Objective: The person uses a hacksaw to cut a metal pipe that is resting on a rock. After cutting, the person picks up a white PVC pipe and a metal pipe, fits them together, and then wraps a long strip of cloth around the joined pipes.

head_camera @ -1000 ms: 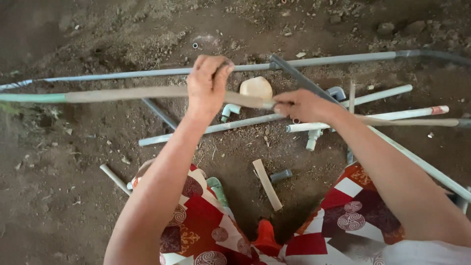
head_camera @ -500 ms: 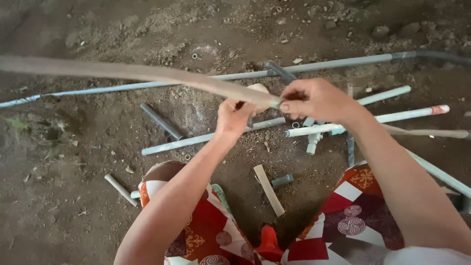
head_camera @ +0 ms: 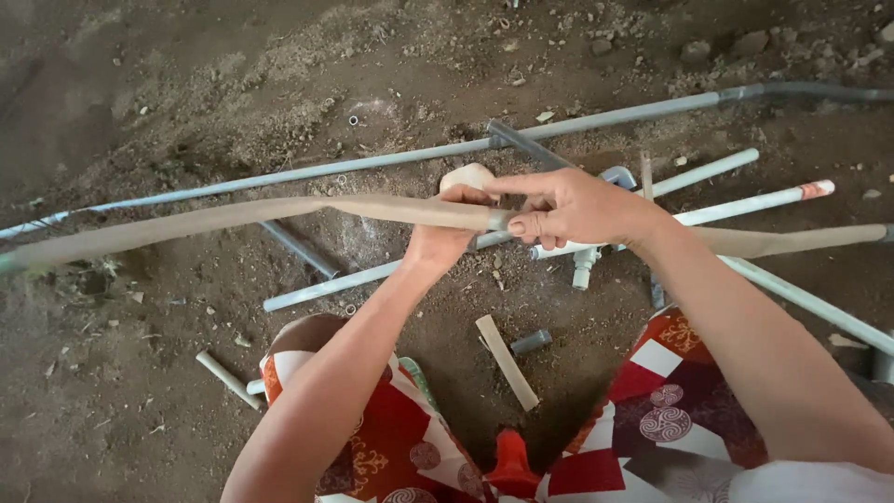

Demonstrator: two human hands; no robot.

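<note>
Left hand (head_camera: 445, 237): fingers are curling around a long tan strip (head_camera: 233, 217), gripping it from below. Right hand (head_camera: 568, 207): fingers are pinching the same strip, index extended along it. Strip is hanging in the air above the dirt floor (head_camera: 186, 93), over grey pipes (head_camera: 372, 163) and a short wooden piece (head_camera: 507, 363).

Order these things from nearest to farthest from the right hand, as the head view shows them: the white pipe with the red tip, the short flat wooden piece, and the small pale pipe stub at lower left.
Measured from the right hand:
1. White pipe with the red tip: just right of the hand.
2. Short flat wooden piece: on the soil below the hand, between the knees.
3. Small pale pipe stub: far lower left, beside the knee.
</note>
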